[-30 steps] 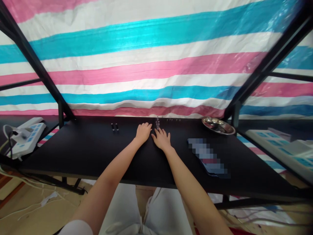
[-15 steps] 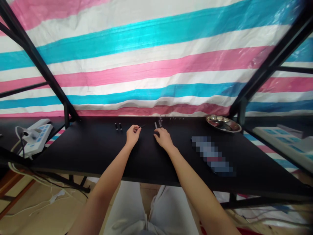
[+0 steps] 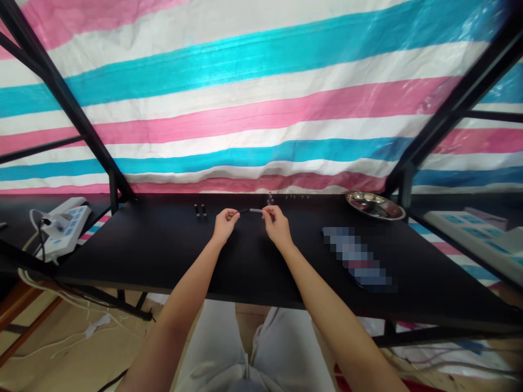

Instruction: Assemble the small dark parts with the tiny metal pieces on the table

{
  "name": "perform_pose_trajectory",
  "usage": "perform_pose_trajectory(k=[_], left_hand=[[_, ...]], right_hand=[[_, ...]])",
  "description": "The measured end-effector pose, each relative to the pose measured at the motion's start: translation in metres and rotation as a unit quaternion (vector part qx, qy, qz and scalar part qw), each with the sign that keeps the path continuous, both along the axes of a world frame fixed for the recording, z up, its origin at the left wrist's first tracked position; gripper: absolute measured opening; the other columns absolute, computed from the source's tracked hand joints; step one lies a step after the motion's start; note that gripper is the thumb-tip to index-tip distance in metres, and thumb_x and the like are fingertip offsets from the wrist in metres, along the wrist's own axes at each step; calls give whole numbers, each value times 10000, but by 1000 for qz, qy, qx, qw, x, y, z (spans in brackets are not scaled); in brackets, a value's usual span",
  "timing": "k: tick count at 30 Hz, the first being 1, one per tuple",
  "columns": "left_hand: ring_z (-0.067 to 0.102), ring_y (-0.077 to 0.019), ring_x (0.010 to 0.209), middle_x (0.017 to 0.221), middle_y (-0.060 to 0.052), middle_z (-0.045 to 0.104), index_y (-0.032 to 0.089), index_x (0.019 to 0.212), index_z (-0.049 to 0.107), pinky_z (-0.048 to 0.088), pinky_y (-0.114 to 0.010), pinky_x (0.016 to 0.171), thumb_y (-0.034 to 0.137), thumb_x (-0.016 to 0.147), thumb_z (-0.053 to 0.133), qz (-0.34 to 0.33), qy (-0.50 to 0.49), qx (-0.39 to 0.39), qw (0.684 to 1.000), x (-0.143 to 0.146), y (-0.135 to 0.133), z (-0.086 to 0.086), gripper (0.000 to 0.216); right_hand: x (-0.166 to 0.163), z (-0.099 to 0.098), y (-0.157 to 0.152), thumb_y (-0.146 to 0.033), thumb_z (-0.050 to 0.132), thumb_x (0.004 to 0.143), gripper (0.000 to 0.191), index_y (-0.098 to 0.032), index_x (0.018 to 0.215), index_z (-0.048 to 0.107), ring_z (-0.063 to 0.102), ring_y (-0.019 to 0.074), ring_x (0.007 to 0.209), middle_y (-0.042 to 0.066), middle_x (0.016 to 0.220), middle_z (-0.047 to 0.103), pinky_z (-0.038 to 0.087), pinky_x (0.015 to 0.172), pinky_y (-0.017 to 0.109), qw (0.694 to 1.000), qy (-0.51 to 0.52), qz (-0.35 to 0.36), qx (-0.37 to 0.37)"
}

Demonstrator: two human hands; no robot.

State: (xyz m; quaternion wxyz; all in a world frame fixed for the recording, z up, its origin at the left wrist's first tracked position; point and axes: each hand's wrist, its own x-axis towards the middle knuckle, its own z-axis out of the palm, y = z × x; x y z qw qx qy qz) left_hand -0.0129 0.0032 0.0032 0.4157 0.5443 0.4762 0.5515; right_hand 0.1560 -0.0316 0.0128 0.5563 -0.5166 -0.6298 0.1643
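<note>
My left hand [image 3: 225, 225] pinches a slim black rod [image 3: 244, 210] held sideways above the tabletop. Opposite it, my right hand [image 3: 278, 226] has its thumb and fingers closed on a short grey tube [image 3: 256, 210]. The inner ends of rod and tube meet or almost meet; whether one is inside the other I cannot tell. Just behind my right hand is a cluster of small shiny pieces [image 3: 270, 198]. To the left of my left hand, two short black cylinders [image 3: 200, 210] with pale ends lie side by side.
A round metal tray [image 3: 399, 216] sits at the back right of the black table [image 3: 163, 256]. Nearer me lies a blurred-out bluish object [image 3: 359, 261]. Tiny pieces [image 3: 296, 197] line the back edge. Power strips [image 3: 67, 234] with cables are at the left; black frame bars rise on both sides.
My right hand has lifted the grey tube off the table and turned it sideways. My left hand has moved slightly right, bringing the black rod end to end with the tube.
</note>
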Motion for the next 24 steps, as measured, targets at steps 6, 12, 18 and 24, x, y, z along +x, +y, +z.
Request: perform_pose_trajectory(k=[6,12,18,24], left_hand=[[579,-115,654,669,-15,614,141,767,598,467,-259,649,292,631,686,-12,-17,0,1000,0,-2,3,222],[535,-83,576,747,-37,635,136,822,600,350,-194,478,368,575,728,-56,-119,-53,990,-2,-2,8,362],[511,-68,555,693,-12,605,133,790,601,345,-196,487,362,495,777,-86,-186,-88,975,4,-8,13,412],[500,-68,541,631,2,581,129,766,620,330,-196,478,356,487,781,-108,-168,-98,975,13,-17,15,394]], right_hand=[[0,-2,4,-408,434,814,227,-199,850,512,560,153,684,16,695,572,447,708,308,998,48,29,-14],[0,-7,12,-460,530,749,272,-199,818,500,531,128,590,-17,611,540,451,638,299,978,172,107,-45],[-7,-5,10,-489,608,693,331,-196,811,509,541,117,584,-18,612,587,448,626,289,958,238,143,-75],[-13,-3,4,-453,643,686,303,-186,780,534,556,112,587,5,643,638,436,610,268,939,276,177,-107]])
